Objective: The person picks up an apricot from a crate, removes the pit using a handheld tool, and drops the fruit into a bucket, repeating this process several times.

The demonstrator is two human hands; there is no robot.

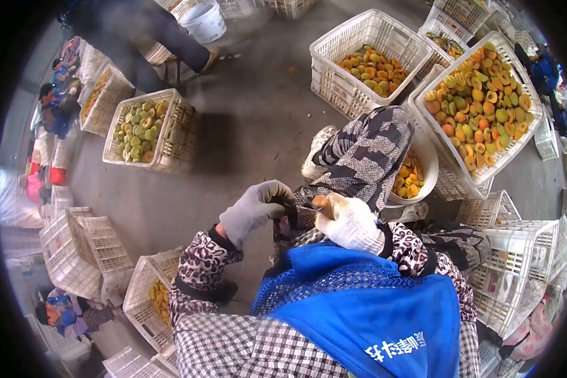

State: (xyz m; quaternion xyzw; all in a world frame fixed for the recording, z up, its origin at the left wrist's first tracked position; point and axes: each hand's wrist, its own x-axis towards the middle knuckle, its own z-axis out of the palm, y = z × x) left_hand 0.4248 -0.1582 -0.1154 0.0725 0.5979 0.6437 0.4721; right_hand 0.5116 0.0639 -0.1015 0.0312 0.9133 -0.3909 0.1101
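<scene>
My left hand [258, 211], in a grey glove, is held above my lap with its fingers curled toward the thumb. Whatever may sit between those fingertips is hidden. Close by on the right, my right hand [353, 223] wears a white glove and is closed around a small knife [322, 203]; its rounded orange-brown handle shows, with a thin dark part pointing left. The two hands are a short gap apart. Beside my right knee stands a white bucket [429, 170] with orange fruit pieces inside.
Right of my legs, white crates [416, 104] hold halved apricots [479, 107]. Another crate [129, 162] of greener fruit stands ahead on the left. Stacked crates [516, 252] are at my right, more crates [85, 252] at my left. A person's legs [151, 44] are beyond.
</scene>
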